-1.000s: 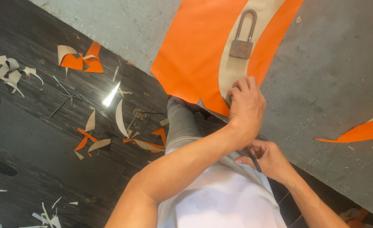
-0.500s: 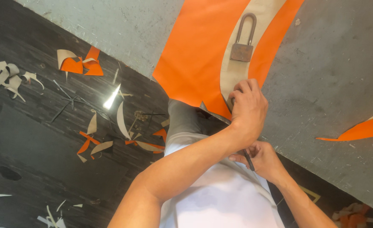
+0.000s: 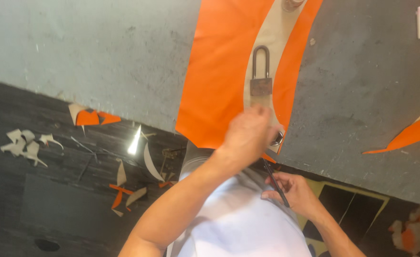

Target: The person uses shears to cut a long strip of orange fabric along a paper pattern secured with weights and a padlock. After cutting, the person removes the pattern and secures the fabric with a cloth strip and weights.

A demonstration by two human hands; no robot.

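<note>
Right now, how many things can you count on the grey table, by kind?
Orange sheets: 2 (big one, curved piece)
Beige pattern strip: 1
Rusty padlock: 1
White chalk stick: 1
Total: 5
The left hand presses the big sheet; the right hand holds a dark pen.

On the dark floor (image 3: 38,209) at the lower left lie pale and orange scraps (image 3: 93,116). A white chalk stick (image 3: 419,22) rests on the grey table (image 3: 100,57) at the upper right. More scraps (image 3: 412,233) sit at the lower right corner.
</note>
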